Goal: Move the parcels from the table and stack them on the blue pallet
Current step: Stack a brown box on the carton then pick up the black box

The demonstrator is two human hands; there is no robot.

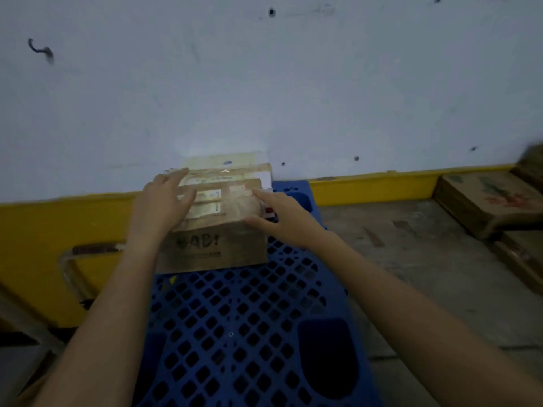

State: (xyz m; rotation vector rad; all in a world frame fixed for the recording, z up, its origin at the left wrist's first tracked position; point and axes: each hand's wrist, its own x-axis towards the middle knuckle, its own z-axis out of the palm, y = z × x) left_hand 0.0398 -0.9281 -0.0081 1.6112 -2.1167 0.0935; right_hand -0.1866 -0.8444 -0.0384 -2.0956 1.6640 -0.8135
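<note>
Blue plastic lattice fills the lower middle of the view: the pallet (249,333) runs from six o'clock up toward twelve, where it meets a pale wall (264,83). At its twelve o'clock end sits a brown cardboard parcel (217,248) with dark lettering on its near face and clear tape over labels on its top. A second parcel (235,170) stands just behind it, toward the wall, touching it as far as can be seen. The left hand (164,204) lies flat on the near parcel's top at the nine o'clock side, fingers straight and spread. The right hand (279,215) is at the parcel's three o'clock edge, fingers straight and relaxed, with the forefinger at the top edge and the thumb at the near corner; neither hand is curled round anything. A yellow band (44,230) runs along the foot of the wall from nine o'clock to about two. At three o'clock, well apart from the pallet on the grey floor (426,274), lie flat brown boxes (487,201), too blurred to make out further.
</note>
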